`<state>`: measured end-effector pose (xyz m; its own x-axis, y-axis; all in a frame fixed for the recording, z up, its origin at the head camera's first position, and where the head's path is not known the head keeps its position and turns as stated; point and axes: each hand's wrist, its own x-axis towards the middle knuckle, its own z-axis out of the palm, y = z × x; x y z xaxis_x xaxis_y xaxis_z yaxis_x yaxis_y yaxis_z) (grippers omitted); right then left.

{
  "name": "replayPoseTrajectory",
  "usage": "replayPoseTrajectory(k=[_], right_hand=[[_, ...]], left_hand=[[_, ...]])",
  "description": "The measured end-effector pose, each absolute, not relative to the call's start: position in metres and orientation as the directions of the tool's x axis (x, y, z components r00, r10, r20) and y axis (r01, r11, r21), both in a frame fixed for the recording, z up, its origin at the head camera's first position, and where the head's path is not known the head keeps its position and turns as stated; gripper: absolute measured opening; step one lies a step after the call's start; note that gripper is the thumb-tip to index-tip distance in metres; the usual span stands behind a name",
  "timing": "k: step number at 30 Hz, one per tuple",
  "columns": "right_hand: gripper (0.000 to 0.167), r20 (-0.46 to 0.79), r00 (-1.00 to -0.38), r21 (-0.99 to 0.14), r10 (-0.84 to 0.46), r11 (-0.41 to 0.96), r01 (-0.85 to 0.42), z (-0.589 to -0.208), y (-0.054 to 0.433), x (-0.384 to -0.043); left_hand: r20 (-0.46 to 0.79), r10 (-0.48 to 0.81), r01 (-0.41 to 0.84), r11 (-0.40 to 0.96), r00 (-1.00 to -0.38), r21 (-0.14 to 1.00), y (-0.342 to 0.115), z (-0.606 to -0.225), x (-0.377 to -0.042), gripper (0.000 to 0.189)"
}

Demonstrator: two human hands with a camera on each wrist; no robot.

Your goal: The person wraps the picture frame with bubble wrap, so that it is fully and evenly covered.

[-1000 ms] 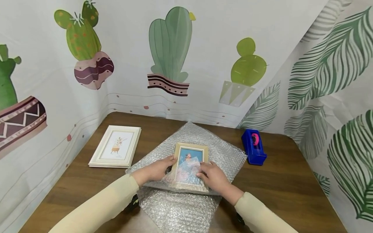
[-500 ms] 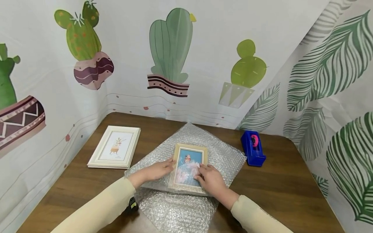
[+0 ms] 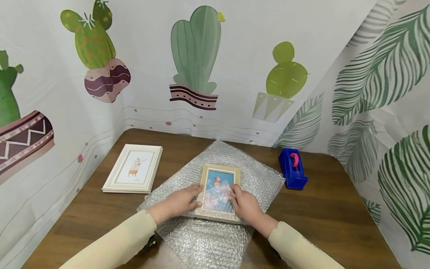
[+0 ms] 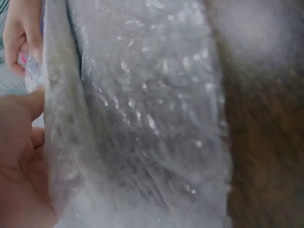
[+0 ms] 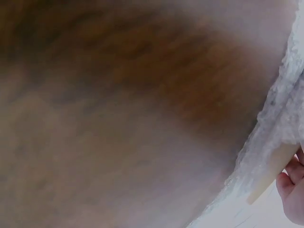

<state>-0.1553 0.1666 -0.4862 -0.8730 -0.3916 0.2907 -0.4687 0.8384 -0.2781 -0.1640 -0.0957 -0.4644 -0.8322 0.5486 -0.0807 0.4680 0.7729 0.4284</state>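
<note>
Pale-gold rectangular picture frame with a blue-and-pink picture [image 3: 220, 167] lies face up between the two hands' fingers, clear bubble wrap [image 3: 208, 243] under it and folded over its lower part. Left hand [image 3: 178, 201]: thumb and fingers apart, relaxed, against the frame's left edge. Right hand [image 3: 248, 205]: fingers bent, tips at the wrap near the right edge; whether they pinch it, cannot tell. Risks, as I judge: springy wrap could lift off the picture if the right fingers ease; uneven pressure could skew the frame; a slack fold could leave corners bare. Count: two hands; one gold frame; one bubble-wrap sheet, as far as layers show; beyond the left fingers, one cream rectangular picture frame [image 3: 132, 168], possibly two stacked; beyond the right fingers, one blue tape dispenser [image 3: 293, 179] with one pink core [image 3: 294, 160].
</note>
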Motion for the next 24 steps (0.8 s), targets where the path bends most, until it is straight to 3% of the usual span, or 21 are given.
replayPoseTrajectory(k=[3, 7, 11, 14, 19, 24], right_hand=[[0.033, 0.288, -0.878, -0.277, -0.381, 0.845, -0.458, -0.487, 0.165, -0.156], [0.032, 0.279, -0.887, -0.270, -0.368, 0.856, -0.440, -0.487, 0.164, -0.155], [0.034, 0.213, -0.912, -0.310, -0.351, 0.861, -0.403, -0.486, 0.165, -0.156], [0.040, 0.133, -0.937, -0.398, -0.324, 0.848, -0.350, -0.483, 0.168, -0.157], [0.061, 0.055, -0.941, -0.491, -0.335, 0.811, -0.318, -0.480, 0.172, -0.154], [0.067, 0.083, -0.898, -0.388, -0.432, 0.816, -0.429, -0.478, 0.171, -0.148]], left_hand=[[0.069, 0.589, 0.589, 0.781, -0.805, 0.209, -0.090, -0.466, -0.153, 0.057], [0.160, 0.736, 0.745, 0.667, -0.658, -0.002, -0.079, -0.468, -0.137, 0.046], [-0.018, 0.807, 0.806, 0.591, -0.590, 0.026, -0.071, -0.469, -0.128, 0.049], [-0.125, 0.787, 0.787, 0.614, -0.604, 0.059, -0.069, -0.468, -0.128, 0.053], [-0.191, 0.768, 0.763, 0.636, -0.612, 0.114, -0.068, -0.463, -0.127, 0.056], [-0.214, 0.754, 0.746, 0.652, -0.621, 0.132, -0.069, -0.462, -0.126, 0.057]])
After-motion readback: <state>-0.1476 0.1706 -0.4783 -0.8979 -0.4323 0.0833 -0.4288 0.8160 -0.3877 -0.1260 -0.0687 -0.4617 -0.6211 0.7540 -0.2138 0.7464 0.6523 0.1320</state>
